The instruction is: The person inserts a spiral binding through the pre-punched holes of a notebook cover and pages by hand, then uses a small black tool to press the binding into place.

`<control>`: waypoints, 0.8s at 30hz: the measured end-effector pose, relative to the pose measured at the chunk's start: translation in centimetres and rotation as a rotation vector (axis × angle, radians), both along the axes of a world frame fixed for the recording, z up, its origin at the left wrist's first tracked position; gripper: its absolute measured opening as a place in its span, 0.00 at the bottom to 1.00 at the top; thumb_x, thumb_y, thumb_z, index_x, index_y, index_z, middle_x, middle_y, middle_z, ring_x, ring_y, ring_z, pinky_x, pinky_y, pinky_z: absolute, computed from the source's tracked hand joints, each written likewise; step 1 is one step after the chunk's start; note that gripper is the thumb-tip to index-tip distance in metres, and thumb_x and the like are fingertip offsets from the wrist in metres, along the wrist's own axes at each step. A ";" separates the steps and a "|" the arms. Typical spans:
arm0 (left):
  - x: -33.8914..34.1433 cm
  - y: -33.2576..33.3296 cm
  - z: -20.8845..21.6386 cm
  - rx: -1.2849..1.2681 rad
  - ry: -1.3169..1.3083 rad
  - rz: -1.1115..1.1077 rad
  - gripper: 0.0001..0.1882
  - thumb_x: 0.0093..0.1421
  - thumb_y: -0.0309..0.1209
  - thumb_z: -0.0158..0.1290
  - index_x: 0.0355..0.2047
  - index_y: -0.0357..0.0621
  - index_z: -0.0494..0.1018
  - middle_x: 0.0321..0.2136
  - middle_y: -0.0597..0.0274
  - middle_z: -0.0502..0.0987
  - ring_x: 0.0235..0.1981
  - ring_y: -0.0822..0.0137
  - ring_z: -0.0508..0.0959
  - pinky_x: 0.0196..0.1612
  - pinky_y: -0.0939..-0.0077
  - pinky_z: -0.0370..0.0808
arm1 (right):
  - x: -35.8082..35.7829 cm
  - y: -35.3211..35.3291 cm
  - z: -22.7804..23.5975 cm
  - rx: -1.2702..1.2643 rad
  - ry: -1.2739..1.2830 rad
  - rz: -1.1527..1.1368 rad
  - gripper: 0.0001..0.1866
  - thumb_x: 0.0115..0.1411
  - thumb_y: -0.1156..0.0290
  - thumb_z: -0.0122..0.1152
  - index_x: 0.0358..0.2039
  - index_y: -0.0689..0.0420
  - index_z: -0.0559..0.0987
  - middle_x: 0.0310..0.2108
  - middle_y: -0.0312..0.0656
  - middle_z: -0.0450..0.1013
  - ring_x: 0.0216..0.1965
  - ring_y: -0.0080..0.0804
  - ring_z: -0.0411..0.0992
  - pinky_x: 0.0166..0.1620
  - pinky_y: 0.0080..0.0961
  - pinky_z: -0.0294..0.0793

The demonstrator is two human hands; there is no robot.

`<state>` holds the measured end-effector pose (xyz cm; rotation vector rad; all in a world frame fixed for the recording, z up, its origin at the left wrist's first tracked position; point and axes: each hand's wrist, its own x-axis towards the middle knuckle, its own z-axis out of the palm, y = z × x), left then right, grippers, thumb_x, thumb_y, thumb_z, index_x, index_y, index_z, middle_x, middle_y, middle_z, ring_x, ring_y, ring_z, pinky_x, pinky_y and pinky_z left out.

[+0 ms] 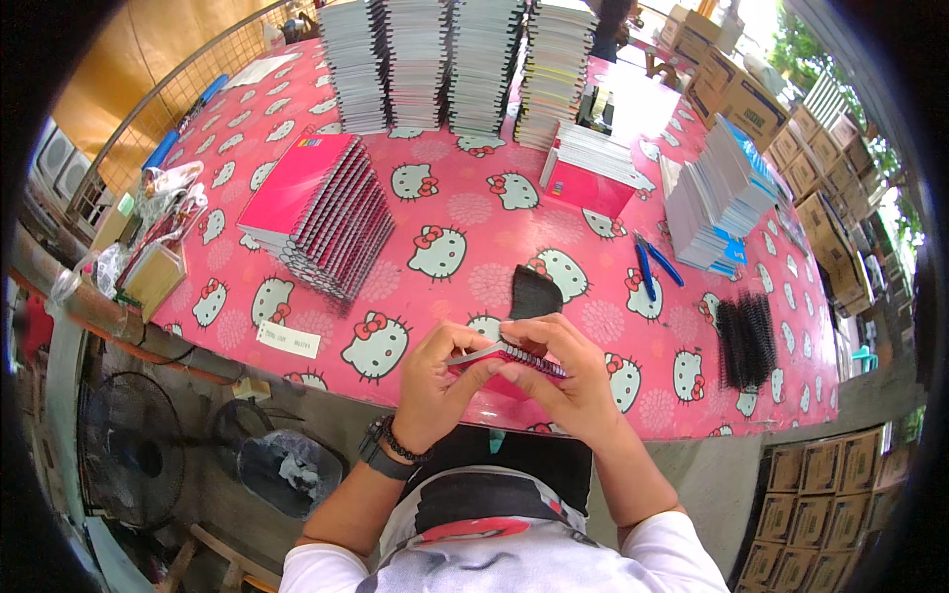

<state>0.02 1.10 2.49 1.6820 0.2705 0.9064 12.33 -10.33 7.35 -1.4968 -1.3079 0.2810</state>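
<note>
- The left hand (440,368) and right hand (573,381) were both closed on a notebook (478,356), held above the desk's (430,295) near edge, seemingly to keep its coiled spine (534,361) in clear view.
- Thumbs (481,377) pressed nearside, fingers (546,333) beyond, likely to steady the pages.
- Blue-handled pliers (646,272) and loose black coils (747,341) lay rightward, probably within reach.
- Pink notebooks (306,188) were piled at left, coils aligned, perhaps for tidy stacking.
</note>
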 end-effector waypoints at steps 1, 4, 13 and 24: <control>0.0 -0.1 0.2 0.015 0.004 -0.002 0.10 0.52 0.27 0.59 0.34 0.39 0.72 0.29 0.60 0.74 0.29 0.68 0.75 0.33 0.77 0.71 | -0.1 0.0 0.2 0.033 0.001 0.008 0.14 0.50 0.78 0.64 0.38 0.60 0.76 0.32 0.43 0.70 0.32 0.34 0.73 0.35 0.25 0.72; -0.1 -0.5 0.6 0.077 0.019 0.005 0.10 0.52 0.26 0.60 0.34 0.38 0.72 0.29 0.59 0.75 0.30 0.68 0.76 0.34 0.77 0.72 | 0.4 -0.2 0.1 -0.008 0.025 0.023 0.13 0.48 0.74 0.68 0.35 0.61 0.77 0.30 0.41 0.71 0.30 0.27 0.71 0.33 0.23 0.71; -0.4 -1.1 1.2 -0.127 0.027 0.010 0.09 0.52 0.27 0.61 0.31 0.39 0.72 0.30 0.62 0.76 0.30 0.75 0.74 0.35 0.79 0.72 | 0.3 0.3 -0.5 0.103 -0.195 0.044 0.10 0.51 0.77 0.61 0.35 0.62 0.74 0.29 0.45 0.68 0.31 0.42 0.69 0.34 0.31 0.70; -1.3 0.7 1.6 -0.130 -0.072 0.085 0.20 0.52 0.28 0.62 0.43 0.38 0.67 0.41 0.58 0.73 0.41 0.73 0.72 0.46 0.77 0.69 | -0.2 2.6 0.8 0.157 -0.043 0.096 0.17 0.54 0.77 0.61 0.45 0.61 0.73 0.28 0.40 0.70 0.29 0.26 0.67 0.32 0.21 0.68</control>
